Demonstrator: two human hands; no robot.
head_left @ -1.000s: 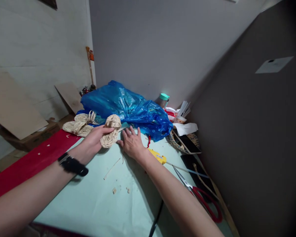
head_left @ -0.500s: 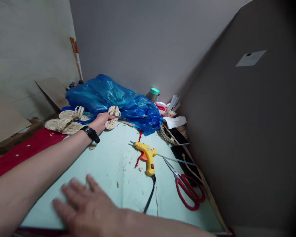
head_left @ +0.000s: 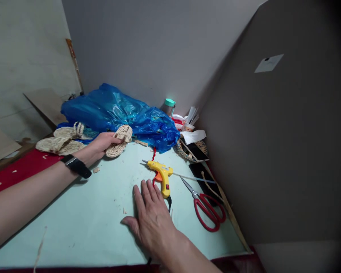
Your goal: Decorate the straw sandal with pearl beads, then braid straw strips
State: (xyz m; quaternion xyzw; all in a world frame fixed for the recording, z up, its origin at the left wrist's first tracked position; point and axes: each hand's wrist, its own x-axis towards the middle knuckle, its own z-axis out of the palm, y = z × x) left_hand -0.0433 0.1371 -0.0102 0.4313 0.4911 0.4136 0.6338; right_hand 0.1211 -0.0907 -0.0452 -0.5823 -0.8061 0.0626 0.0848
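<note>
My left hand (head_left: 100, 143) is closed round a woven straw sandal (head_left: 119, 139), held at the far side of the pale green table sheet (head_left: 82, 212). A black watch sits on that wrist. My right hand (head_left: 152, 218) lies flat on the sheet with its fingers stretched out, holding nothing. Its fingertips are just short of the yellow glue gun (head_left: 160, 177), whose black cord runs back under my hand.
Red-handled scissors (head_left: 206, 206) lie right of the glue gun. A blue plastic bag (head_left: 116, 112) is heaped at the back, with more straw sandals (head_left: 59, 140) to its left. A phone, tissue, cups and a green-lidded bottle (head_left: 168, 107) crowd the far right corner by a dark board.
My right hand pulled back from beside the sandal to the near edge, then slid forward toward the glue gun. My left hand kept hold of the sandal. The view swung rightward.
</note>
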